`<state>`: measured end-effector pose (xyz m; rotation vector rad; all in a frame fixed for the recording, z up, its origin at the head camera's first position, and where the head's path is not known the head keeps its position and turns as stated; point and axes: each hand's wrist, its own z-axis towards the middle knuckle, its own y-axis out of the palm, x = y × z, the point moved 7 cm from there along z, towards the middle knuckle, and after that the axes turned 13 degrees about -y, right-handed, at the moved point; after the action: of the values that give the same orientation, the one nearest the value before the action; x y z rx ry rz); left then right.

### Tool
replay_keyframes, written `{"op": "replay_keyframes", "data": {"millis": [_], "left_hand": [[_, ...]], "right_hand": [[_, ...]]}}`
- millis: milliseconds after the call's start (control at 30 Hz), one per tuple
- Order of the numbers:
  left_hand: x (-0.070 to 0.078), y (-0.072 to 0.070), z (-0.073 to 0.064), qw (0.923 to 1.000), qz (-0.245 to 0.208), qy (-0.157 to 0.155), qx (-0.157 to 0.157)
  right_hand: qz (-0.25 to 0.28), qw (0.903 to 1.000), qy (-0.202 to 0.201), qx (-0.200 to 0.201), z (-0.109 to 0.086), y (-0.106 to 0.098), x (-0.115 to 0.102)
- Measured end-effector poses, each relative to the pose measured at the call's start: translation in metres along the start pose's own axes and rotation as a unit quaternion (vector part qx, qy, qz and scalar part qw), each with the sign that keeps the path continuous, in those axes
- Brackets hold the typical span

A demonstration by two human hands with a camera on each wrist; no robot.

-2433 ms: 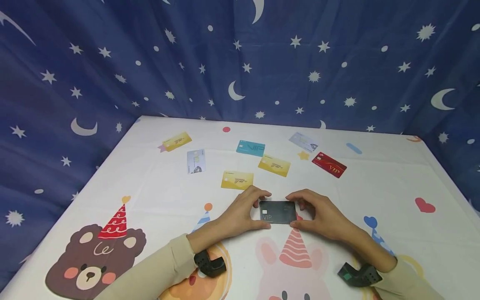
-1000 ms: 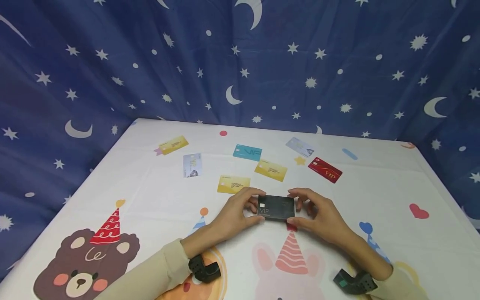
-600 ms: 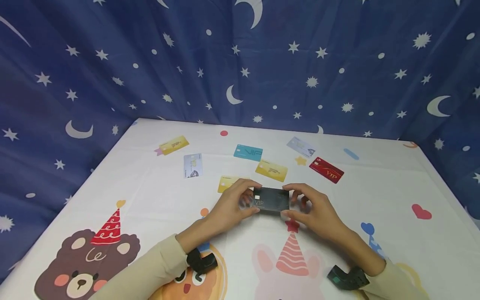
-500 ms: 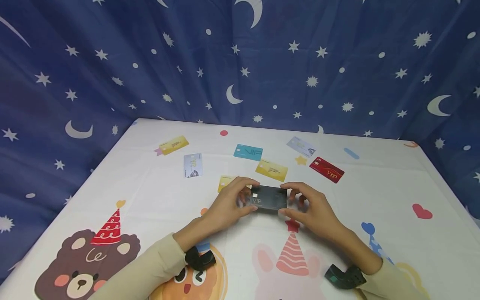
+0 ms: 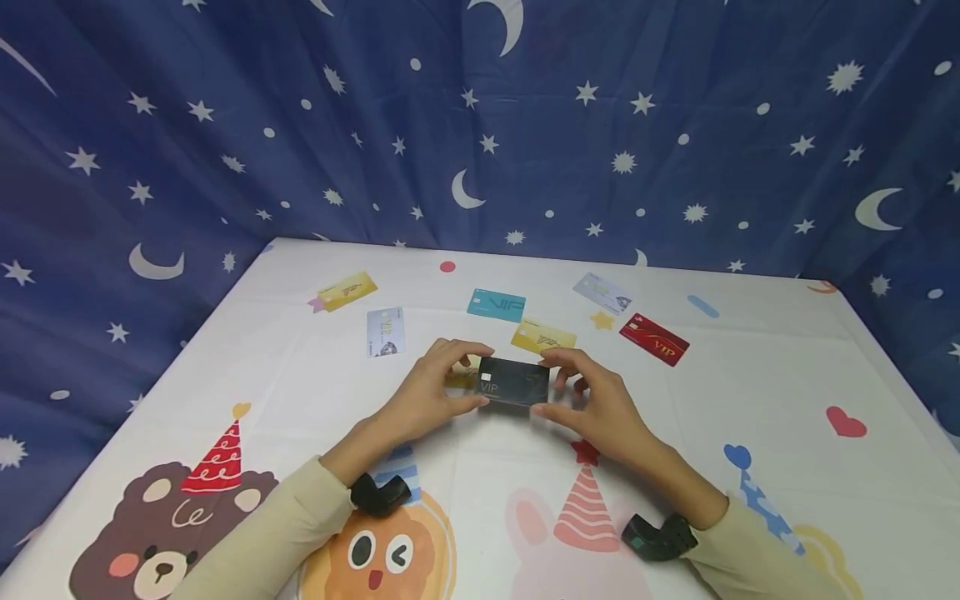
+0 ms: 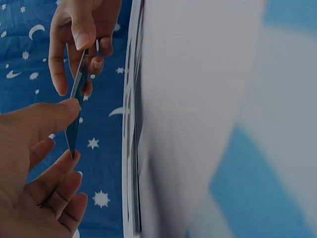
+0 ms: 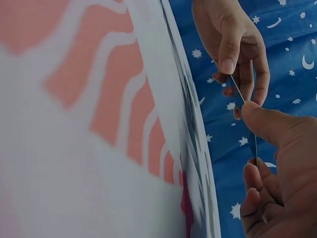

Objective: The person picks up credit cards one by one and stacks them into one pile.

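Note:
A black VIP card [image 5: 515, 382] is held between both hands, raised over the middle of the table. My left hand [image 5: 427, 390] pinches its left end, thumb on the near edge and index finger on the far edge. On the opposite end, my right hand [image 5: 600, 404] pinches the card the same way. From the left wrist, the card [image 6: 73, 130] shows almost edge-on between thumb and fingertips. The right wrist view also shows the card [image 7: 253, 141] nearly edge-on. Just behind the left hand, a gold card [image 5: 461, 379] is mostly hidden.
Farther back lie a teal card [image 5: 497, 305], two more gold cards [image 5: 543, 336] [image 5: 348, 291], two silver cards [image 5: 386, 332] [image 5: 602, 292] and a red card [image 5: 655, 339]. The white tablecloth [image 5: 750, 400] bears cartoon prints. A blue starry curtain [image 5: 570, 158] rises behind the table.
Both hands have carried the black card leftward and away from the body. The gold card behind the left hand, earlier mostly visible, is now largely covered. The other cards lie where they were.

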<state>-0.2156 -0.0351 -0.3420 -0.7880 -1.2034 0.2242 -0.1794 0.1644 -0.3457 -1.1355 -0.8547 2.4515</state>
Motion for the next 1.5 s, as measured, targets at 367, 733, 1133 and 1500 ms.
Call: {"op": "replay_keyframes", "data": {"millis": [367, 733, 1133, 1500], "left_hand": [[-0.013, -0.016, 0.005, 0.9999, -0.003, 0.005, 0.011], [-0.031, -0.024, 0.012, 0.9998, -0.013, -0.017, 0.000], [-0.057, -0.028, 0.011, 0.9979, -0.043, -0.048, 0.011], [-0.066, -0.024, 0.012, 0.9985, -0.018, -0.052, 0.006]], "right_hand": [[0.007, 0.9998, -0.017, -0.006, 0.020, 0.010, -0.001], [0.024, 0.9995, 0.002, -0.018, 0.036, 0.022, 0.005], [0.028, 0.9986, 0.013, -0.043, 0.051, 0.039, 0.013], [0.016, 0.9982, 0.031, -0.048, 0.050, 0.052, 0.021]]}}
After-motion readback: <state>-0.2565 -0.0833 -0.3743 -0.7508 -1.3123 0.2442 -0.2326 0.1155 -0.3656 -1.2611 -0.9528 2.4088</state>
